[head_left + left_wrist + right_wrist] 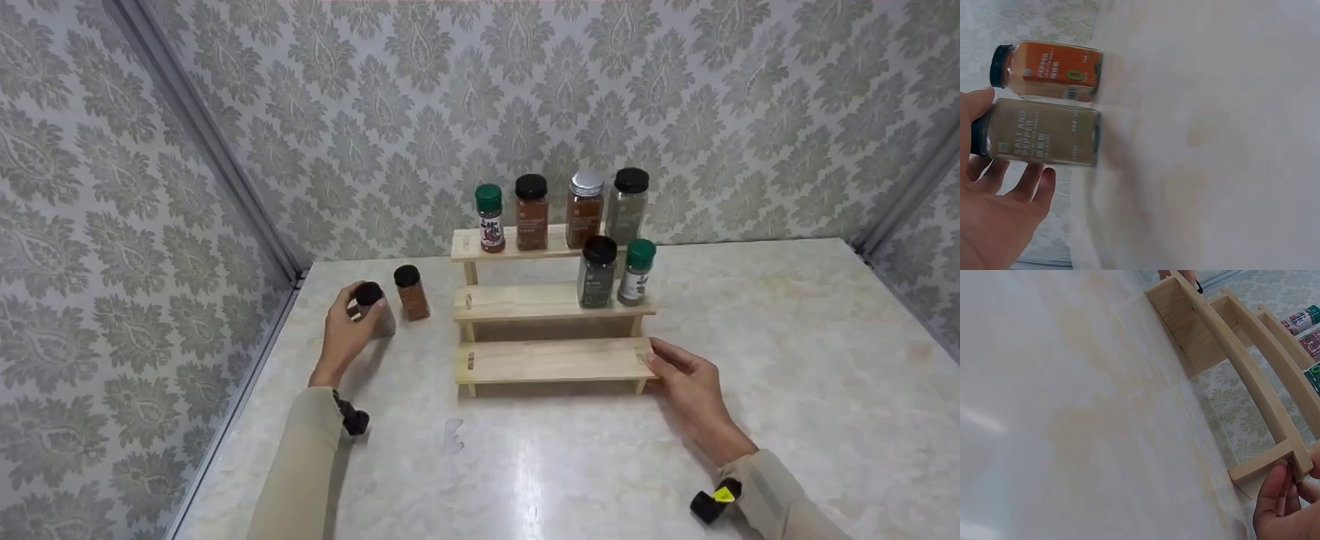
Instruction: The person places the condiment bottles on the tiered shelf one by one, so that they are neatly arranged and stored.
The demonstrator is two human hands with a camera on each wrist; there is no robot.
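At the left, my left hand (349, 330) holds a salt and pepper jar (1044, 133) near its black cap, thumb on one side and fingers on the other. The jar stands close beside a pepper jar (412, 294) with an orange label and black cap. My right hand (690, 386) pinches the right end of the lowest step of a three-step wooden rack (555, 360). In the right wrist view its fingertips (1275, 486) lie under the step's corner, by the leg.
On the top step stand a green-capped bottle (490, 217), a red-brown jar (532, 214), a silver-capped jar (585, 211) and a black-capped jar (628, 206). The middle step bears a dark green jar (597, 274) and another green-capped bottle (636, 271). Patterned walls (525, 90) enclose the table.
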